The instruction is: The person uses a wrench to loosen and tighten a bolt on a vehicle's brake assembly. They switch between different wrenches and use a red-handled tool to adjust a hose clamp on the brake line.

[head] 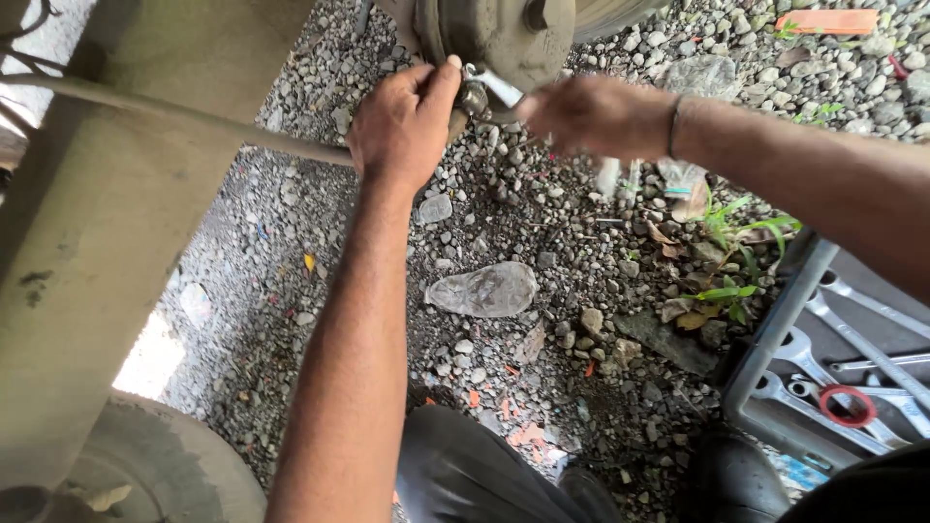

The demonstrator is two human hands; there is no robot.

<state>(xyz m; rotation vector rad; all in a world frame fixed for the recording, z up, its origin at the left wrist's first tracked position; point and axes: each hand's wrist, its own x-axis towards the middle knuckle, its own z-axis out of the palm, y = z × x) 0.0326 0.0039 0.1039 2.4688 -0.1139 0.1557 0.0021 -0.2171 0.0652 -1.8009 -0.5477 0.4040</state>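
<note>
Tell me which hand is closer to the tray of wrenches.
The right hand. It is up by the metal hub, on the same side as the tray of wrenches at lower right. The left hand grips a fitting farther left, further from the tray.

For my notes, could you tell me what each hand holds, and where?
Left hand pinches a small metal fitting under the drum; right hand is blurred, its hold cannot be told.

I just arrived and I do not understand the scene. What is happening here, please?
A person is working under a vehicle over gravel. The left hand pinches a small metal fitting beside a round, dirty metal housing. The right hand, blurred, holds a wrench on that same fitting. A tray of wrenches lies at the right, and a crushed plastic bottle lies on the stones.
</note>
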